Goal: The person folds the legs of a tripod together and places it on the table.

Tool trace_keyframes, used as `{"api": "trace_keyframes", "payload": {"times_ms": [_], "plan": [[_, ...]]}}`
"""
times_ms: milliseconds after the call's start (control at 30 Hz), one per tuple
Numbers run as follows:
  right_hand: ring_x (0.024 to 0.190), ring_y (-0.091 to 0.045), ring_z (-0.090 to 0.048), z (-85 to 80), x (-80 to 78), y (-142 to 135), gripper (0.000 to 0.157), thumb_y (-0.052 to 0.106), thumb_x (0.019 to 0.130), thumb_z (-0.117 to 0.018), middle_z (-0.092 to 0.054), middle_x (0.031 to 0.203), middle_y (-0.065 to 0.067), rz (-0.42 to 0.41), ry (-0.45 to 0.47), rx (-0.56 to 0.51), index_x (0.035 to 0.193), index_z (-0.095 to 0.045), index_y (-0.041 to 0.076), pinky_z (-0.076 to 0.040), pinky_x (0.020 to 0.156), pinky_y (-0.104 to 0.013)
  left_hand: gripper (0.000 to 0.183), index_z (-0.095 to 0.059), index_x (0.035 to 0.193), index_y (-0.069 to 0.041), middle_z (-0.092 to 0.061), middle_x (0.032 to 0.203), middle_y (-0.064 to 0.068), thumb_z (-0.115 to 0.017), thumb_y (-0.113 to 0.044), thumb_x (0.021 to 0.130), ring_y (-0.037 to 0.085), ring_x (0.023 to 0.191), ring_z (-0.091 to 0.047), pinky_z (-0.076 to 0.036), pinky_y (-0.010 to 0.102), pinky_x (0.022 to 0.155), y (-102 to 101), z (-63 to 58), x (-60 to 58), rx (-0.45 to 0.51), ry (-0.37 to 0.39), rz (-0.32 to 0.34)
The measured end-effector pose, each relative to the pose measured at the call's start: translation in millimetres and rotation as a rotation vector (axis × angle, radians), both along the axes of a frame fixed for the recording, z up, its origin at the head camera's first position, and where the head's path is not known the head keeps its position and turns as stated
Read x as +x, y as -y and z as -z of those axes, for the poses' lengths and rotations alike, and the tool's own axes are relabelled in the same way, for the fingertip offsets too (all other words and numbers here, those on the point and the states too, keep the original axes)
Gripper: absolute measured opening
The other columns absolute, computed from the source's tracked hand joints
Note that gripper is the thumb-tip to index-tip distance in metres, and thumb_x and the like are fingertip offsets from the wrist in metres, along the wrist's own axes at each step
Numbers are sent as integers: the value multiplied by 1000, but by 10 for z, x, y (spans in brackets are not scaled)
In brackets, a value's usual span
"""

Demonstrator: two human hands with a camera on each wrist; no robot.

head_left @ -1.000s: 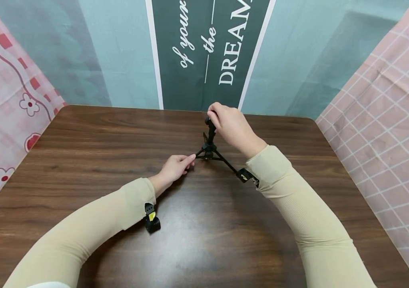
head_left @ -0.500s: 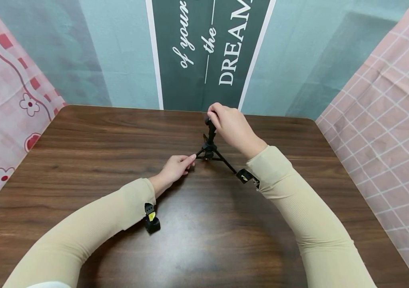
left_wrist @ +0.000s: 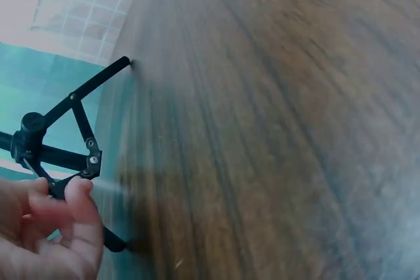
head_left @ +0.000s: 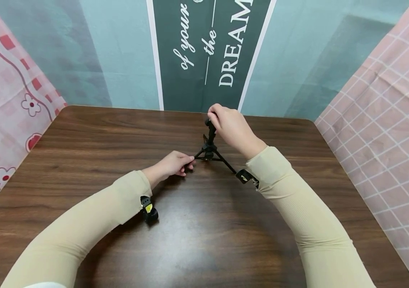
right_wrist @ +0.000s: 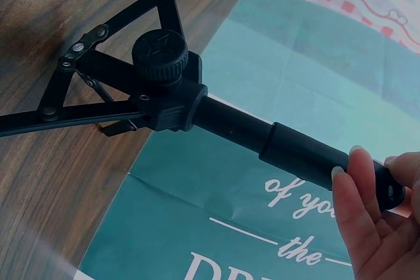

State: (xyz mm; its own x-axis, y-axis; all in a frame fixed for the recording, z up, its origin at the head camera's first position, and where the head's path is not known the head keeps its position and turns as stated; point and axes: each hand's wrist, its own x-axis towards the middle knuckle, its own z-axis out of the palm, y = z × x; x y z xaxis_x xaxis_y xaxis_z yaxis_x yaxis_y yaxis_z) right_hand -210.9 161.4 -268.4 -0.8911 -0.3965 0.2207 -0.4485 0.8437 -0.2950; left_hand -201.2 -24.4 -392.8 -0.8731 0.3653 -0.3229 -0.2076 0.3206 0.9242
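Observation:
A small black tripod (head_left: 209,148) stands on the wooden table with its legs spread. In the head view my left hand (head_left: 172,163) pinches the tripod's left leg between thumb and fingers. That leg is partly covered by my left hand (left_wrist: 56,237) in the left wrist view. My right hand (head_left: 234,129) grips the top of the upright post. Seen from the right wrist, the right hand (right_wrist: 384,234) curls its fingers and thumb round the post's end. A ridged round knob (right_wrist: 159,57) sits at the hub where the legs and braces meet.
The brown wooden table (head_left: 204,224) fills the lower view. Behind its far edge hangs a teal cloth (head_left: 128,60) with white lettering. Pink patterned cloths (head_left: 388,120) line both sides. Black wrist cameras (head_left: 149,210) sit at the sleeve cuffs.
My left wrist and forearm have shifted slightly up and to the left, the fingers staying at the tripod leg. The right hand and the tripod look nearly still.

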Motion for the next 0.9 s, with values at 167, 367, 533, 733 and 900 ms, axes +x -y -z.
{"api": "trace_keyframes", "payload": {"times_ms": [167,367,533,733,900], "plan": [[68,-15,-60,7,-7,-15,28,27,102,-36,-57,84,-5,0,1,0,111,-53,7,-45,66,-32,36,-64,106,6,-52,82,5,-41,-22,102,8,61,-43,-49,23,62,-69,-11,35,-51,-34,1],[68,-15,-60,-5,-10,-17,27,27,102,-37,-57,84,-5,-1,0,-1,111,-54,7,-46,67,-33,39,-64,97,4,-53,85,7,-42,-28,101,17,81,-53,-52,27,71,-137,47,90,-88,-130,-64],[69,-14,-61,-5,-8,-10,27,27,102,-38,-58,86,-5,-2,1,-1,111,-54,7,-46,68,-33,45,-67,86,-5,-56,80,3,-46,-43,97,13,72,-56,-52,26,68,-154,114,103,-171,-184,-134],[67,-14,-59,-5,3,-23,26,26,102,-38,-56,82,-4,-9,-9,-16,110,-54,7,-45,65,-32,50,-69,85,-7,-61,83,1,-48,-52,93,13,70,-60,-52,27,67,-166,154,121,-154,-187,-185],[66,-13,-59,-9,7,-27,25,26,102,-38,-56,80,-3,-16,-5,-20,110,-53,8,-45,65,-32,50,-69,85,-7,-61,83,2,-49,-52,93,13,73,-59,-52,27,69,-169,185,117,-128,-195,-194]]}}
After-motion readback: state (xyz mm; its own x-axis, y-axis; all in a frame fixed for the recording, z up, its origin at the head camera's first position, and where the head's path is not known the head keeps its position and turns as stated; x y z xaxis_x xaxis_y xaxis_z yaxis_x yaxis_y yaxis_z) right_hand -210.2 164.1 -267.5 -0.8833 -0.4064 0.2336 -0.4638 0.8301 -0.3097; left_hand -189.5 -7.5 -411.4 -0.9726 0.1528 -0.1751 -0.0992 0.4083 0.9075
